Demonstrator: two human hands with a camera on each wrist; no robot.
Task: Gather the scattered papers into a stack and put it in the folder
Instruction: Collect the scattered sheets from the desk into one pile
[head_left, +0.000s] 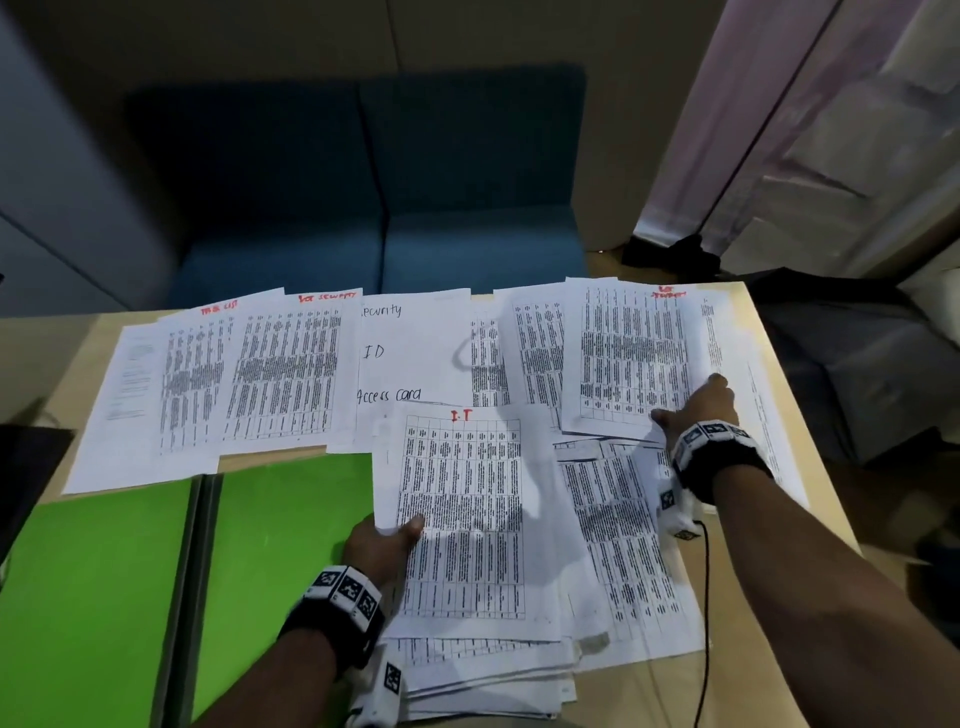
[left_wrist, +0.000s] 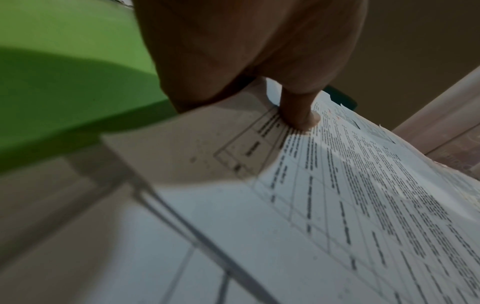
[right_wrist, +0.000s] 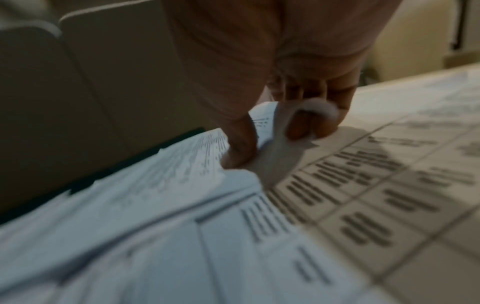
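An open green folder (head_left: 104, 571) lies at the near left of the table. White printed sheets are spread across the table, with a row of them (head_left: 280, 374) along the far side. A loose pile (head_left: 483, 675) sits at the near middle. My left hand (head_left: 400, 530) pinches the left edge of the pile's top sheet, marked "I.T" (head_left: 467, 493). In the left wrist view the thumb (left_wrist: 298, 117) presses on that sheet (left_wrist: 337, 185) beside the folder (left_wrist: 64, 61). My right hand (head_left: 696, 405) pinches the near right corner of a table-printed sheet (head_left: 634, 358); thumb and curled fingers (right_wrist: 311, 123) hold a fold of it.
A blue sofa (head_left: 379, 208) stands beyond the table's far edge. A dark bag (head_left: 831, 364) lies off the right side. A black cable (head_left: 705, 597) runs from my right wrist down over bare tabletop (head_left: 649, 696). Sheets overhang the right edge.
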